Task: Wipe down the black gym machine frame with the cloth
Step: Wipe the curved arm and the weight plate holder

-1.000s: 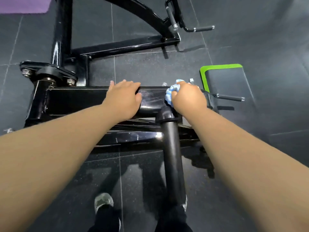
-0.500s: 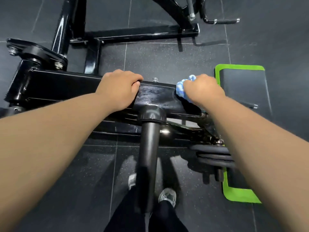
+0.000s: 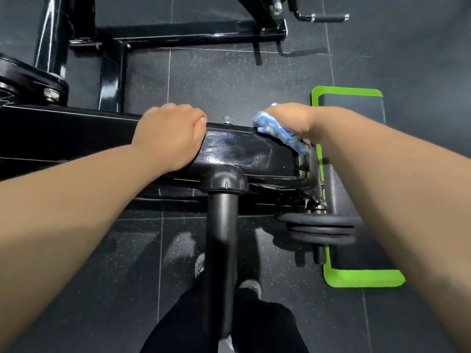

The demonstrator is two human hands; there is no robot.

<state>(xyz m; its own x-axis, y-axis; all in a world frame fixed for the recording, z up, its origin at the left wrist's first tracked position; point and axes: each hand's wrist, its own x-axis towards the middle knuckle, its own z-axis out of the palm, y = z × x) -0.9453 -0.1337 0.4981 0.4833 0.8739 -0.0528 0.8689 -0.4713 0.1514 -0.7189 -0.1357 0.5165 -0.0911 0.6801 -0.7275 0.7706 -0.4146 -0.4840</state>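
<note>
Seen from above, a person bends over the black gym machine frame [image 3: 242, 149]; the left hand [image 3: 169, 137] grips the top of its horizontal beam, fingers curled over the far edge; the right hand [image 3: 293, 121], fingers closed round a bunched blue-and-white cloth [image 3: 275, 132], presses it to the beam's upper edge near the right end; stacked weight plates [image 3: 318, 228] and a green-edged mat [image 3: 356, 278] sit below on the dark floor [image 3: 216, 80].

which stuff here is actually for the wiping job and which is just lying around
For the job:
cloth, held in the right hand
frame, gripped by the left hand

Not part of it:
green mat on the floor
weight plates
</note>
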